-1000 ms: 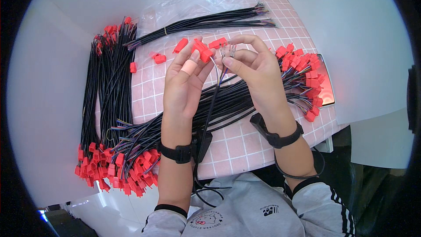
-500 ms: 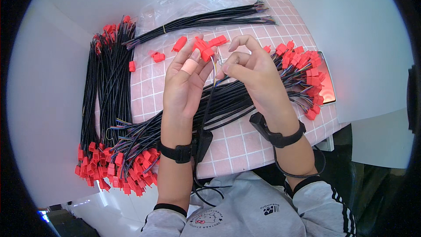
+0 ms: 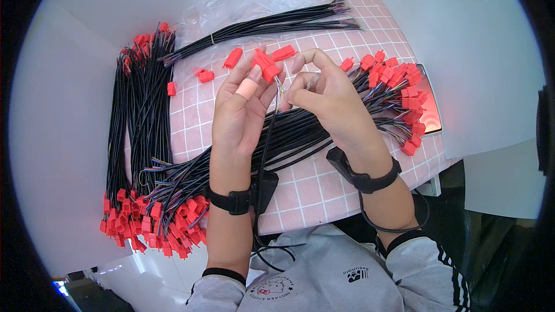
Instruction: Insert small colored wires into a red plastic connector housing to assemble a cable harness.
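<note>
Between the thumb and fingers of my left hand [image 3: 241, 104] is a red plastic connector [image 3: 266, 66], its thumb bearing a tan bandage. Thin coloured wires [image 3: 280, 88] come out of the connector's lower end, and a black cable [image 3: 265, 144] hangs from them past my left wrist. My right hand [image 3: 325, 89] is beside the connector, thumb and index finger pinched at the loose wires, the other fingers curled. Exactly which wire sits in that pinch is too small to tell.
A thick bundle of black cables with red connectors [image 3: 300, 130] crosses the pink tiled-pattern table. More bundles [image 3: 141, 115] stand at the left. Loose red connectors [image 3: 233, 58] lie beyond my hands, near bare-ended cables [image 3: 266, 28] on clear plastic. A phone [image 3: 429, 101] lies at the right.
My right thumb and fingertips have shifted slightly left and down along the wires beside the connector. My left hand keeps its hold; the whole view has shifted a little.
</note>
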Tool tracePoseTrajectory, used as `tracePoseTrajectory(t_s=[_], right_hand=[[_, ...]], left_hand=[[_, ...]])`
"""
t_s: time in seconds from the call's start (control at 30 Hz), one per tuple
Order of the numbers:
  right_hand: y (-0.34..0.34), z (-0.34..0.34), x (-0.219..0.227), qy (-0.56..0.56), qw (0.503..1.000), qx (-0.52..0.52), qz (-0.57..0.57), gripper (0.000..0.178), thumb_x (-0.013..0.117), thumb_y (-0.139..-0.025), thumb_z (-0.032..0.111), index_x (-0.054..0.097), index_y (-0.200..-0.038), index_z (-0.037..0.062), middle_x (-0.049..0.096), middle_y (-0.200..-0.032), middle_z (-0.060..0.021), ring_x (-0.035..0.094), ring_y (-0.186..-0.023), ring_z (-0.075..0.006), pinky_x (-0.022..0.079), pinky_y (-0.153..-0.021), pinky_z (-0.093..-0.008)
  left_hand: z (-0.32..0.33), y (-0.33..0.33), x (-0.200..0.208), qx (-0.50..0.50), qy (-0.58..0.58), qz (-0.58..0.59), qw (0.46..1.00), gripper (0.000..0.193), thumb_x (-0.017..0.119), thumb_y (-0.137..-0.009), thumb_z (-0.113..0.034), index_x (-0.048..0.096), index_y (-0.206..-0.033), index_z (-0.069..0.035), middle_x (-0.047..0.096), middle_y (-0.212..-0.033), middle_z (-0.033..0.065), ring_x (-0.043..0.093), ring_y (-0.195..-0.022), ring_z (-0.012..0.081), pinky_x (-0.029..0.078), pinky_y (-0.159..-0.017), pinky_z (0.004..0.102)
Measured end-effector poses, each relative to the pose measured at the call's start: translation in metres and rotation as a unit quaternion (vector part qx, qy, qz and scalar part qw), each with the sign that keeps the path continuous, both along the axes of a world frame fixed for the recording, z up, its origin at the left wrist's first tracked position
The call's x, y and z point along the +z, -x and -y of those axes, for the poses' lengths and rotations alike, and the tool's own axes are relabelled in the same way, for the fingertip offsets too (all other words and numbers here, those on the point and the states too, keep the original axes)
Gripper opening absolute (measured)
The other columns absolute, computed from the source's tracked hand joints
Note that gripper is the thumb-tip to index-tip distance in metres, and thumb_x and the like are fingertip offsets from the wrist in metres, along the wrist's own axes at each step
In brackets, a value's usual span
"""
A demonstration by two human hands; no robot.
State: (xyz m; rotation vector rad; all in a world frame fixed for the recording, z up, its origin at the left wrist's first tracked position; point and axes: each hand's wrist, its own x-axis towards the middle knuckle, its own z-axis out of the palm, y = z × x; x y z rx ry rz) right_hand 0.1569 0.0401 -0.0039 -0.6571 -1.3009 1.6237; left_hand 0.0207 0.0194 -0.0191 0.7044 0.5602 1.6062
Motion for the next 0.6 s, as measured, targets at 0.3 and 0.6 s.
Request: tracePoseTrajectory(t_s=[0.3,0.6], right_hand=[[0.0012,0.0014,-0.0008,-0.019,0.999,-0.024,0.018,0.028,0.054,-0.069,-0.004,0.04,-0.092,0.0022,0.052,-0.061,-0.0025,0.05,-0.059,-0.0076,0.04,-0.055,-0.0204],[0.0028,0.0021,-0.0024,-0.07,0.992,-0.073,0.073,0.029,0.055,-0.067,-0.003,0.041,-0.092,0.0015,0.049,-0.058,-0.0011,0.045,-0.054,-0.0057,0.036,-0.052,-0.0196]], left_hand=[[-0.0013,-0.0001,-0.0003,0.012,0.01,-0.005,1.0,0.034,0.046,-0.083,-0.004,0.042,-0.116,0.004,0.044,-0.119,0.0132,0.051,-0.102,0.024,0.043,-0.088,0.0348],[-0.0007,-0.0002,-0.0002,0.017,0.01,-0.005,1.0,0.032,0.048,-0.082,-0.004,0.045,-0.112,0.004,0.052,-0.107,0.0142,0.053,-0.098,0.0223,0.044,-0.086,0.0344]])
